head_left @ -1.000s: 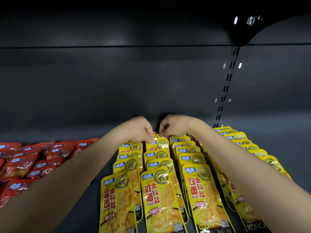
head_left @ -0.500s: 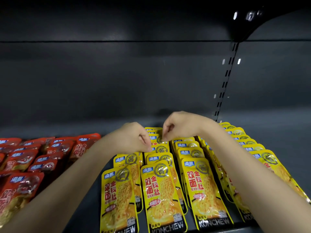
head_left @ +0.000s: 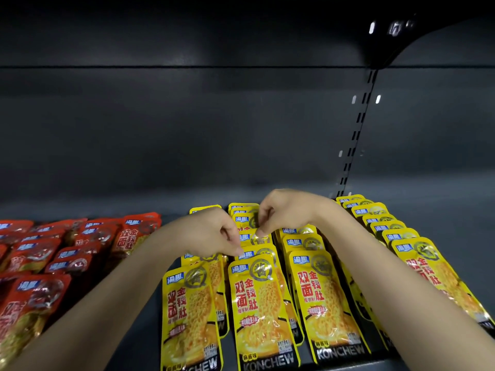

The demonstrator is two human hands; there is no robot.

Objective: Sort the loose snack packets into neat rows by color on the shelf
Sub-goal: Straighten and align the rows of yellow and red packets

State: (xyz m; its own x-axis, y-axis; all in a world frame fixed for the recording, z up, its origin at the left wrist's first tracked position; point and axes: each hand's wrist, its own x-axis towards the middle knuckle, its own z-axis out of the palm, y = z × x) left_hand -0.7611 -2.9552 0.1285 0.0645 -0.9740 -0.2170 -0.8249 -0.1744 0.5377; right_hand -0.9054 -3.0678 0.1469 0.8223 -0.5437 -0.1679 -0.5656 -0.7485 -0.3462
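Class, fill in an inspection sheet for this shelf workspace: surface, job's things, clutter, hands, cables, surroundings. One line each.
Surface: dark shelf, bare strip between the two colour groups.
Job's things: yellow packets in overlapping rows, centre and right; red packets on the left, less even.
Clutter: nothing seen.
Hands: left hand and right hand both pinch packet tops in the middle yellow row.
Cables: nothing seen.
Surroundings: dark back panel; slotted upright at right.
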